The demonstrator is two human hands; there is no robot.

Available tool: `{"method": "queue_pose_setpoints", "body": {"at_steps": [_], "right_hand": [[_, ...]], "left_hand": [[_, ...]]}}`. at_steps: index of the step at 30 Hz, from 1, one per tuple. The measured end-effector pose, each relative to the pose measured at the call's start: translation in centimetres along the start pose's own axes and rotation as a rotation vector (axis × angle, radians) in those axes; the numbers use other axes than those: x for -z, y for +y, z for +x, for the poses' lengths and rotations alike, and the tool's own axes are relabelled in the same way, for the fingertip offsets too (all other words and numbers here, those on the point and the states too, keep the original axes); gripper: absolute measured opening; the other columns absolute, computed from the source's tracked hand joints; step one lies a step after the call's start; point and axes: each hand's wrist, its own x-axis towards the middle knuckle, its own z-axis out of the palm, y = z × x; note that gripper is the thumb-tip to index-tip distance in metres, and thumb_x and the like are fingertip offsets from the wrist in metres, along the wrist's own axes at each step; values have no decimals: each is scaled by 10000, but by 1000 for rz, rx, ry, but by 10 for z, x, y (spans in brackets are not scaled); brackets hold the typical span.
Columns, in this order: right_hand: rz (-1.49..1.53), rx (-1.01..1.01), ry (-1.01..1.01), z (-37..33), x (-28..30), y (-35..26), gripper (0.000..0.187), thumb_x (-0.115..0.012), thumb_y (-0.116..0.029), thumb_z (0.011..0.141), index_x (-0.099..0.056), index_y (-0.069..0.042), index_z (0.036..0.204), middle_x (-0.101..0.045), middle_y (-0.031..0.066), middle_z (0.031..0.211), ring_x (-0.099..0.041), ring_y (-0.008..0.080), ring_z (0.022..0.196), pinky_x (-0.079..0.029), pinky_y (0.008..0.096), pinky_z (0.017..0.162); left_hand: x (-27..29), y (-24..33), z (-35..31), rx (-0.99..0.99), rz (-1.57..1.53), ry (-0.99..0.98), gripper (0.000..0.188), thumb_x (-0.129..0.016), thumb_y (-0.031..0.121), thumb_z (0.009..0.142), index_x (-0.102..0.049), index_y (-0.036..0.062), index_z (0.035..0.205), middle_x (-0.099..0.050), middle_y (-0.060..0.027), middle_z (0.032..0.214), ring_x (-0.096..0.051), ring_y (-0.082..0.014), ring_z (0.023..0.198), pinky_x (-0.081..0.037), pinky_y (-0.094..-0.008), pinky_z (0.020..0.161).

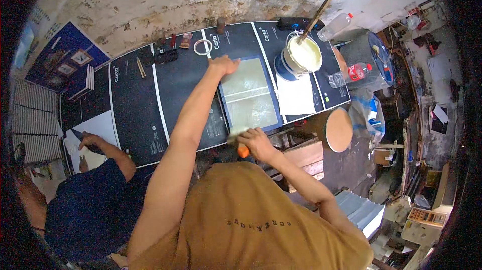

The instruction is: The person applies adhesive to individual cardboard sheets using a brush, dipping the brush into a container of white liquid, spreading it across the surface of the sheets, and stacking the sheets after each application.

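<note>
A dark blue cover sheet [274, 100] lies on the black table in front of me, two pale grey-green boards [251, 112] on it with a light strip between them. At its far left corner rests my left hand [224, 64], fingers spread and pressing down, holding nothing. My right hand [257, 142] is closed around a brush with an orange handle [243, 151], at the sheet's near edge. The bristles are smeared by motion, so whether they touch the sheet I cannot tell.
Right of the sheet stand a bucket of cream paste [305, 54] with a wooden stick [317, 15] and white paper [295, 94]. Plastic bottles [359, 71] lie farther right. A tape roll [203, 47] sits at the back. On the left, a co-worker's hand [90, 141] works over white sheets.
</note>
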Motion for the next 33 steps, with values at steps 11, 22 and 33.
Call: {"method": "queue_pose_setpoints", "body": {"at_steps": [11, 22, 33], "right_hand": [[-93, 15, -168, -37, 19, -4, 369, -582, -156, 822, -663, -136, 1181, -656, 36, 1195, -584, 244, 1082, -424, 385, 942], [-42, 61, -188, -17, 24, -16, 391, -568, -99, 824, -667, -198, 1190, -675, 13, 1160, -601, 236, 986, -447, 367, 851], [164, 73, -21, -18, 12, -24, 357, -604, -123, 770, -672, -79, 1118, -681, 92, 1066, -602, 314, 947, -477, 418, 846]], "left_hand": [[-16, -6, 1, -24, -16, 69, 734, -275, 594, 1004, -493, 44, 1439, -354, -110, 1581, -398, -370, 1413, -243, -651, 1142], [-22, -13, 15, -41, -4, 88, 740, -304, 593, 992, -507, 25, 1421, -339, -113, 1587, -405, -380, 1406, -212, -668, 1151], [-20, -11, 5, -41, -18, 86, 691, -307, 563, 996, -541, 56, 1403, -356, -110, 1570, -420, -393, 1390, -246, -669, 1130]]}}
